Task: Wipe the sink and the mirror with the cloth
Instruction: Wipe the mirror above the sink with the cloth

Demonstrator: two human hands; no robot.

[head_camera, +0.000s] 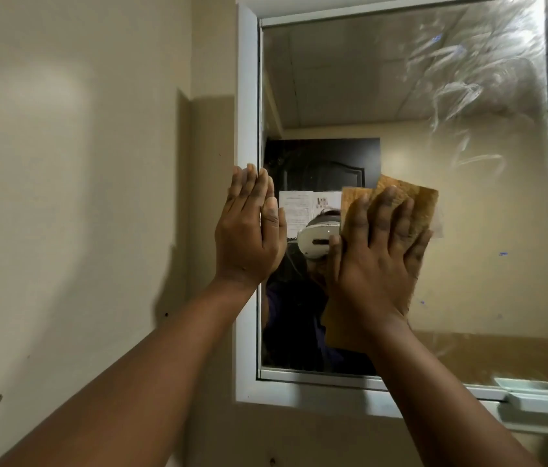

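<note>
- A plain cream wall [74, 183] fills the left side, with a few small dark holes in it.
- A mirror [468, 230] in a pale frame [247, 96] hangs on that wall. Its right edge and top are cut off by the picture.
- The top right of the glass is cloudy with white smear marks [458, 72], so the things behind them in the glass are hard to make out.
- A few tiny blue specks sit on the glass at the right.
- In the glass you can see a ceiling, a dark door with papers on it, and part of a white headset. The person in the glass is mostly hidden behind the hands.
- The left hand [249, 227] is flat with straight fingers. It rests on the left edge of the mirror, half on the frame and half on the glass. It holds nothing.
- The right hand [377, 261] is spread flat and presses the cloth [414, 203] against the middle of the glass.
- The cloth is brown and orange. Most of it is hidden under the right hand; only its top corner and bottom edge peek out.
- The two hands are apart, with a gap of glass between them.
- A small pale tray [535, 404] sticks out at the bottom right of the frame. Its inside is hidden from this view.
- The sink is out of the picture.
</note>
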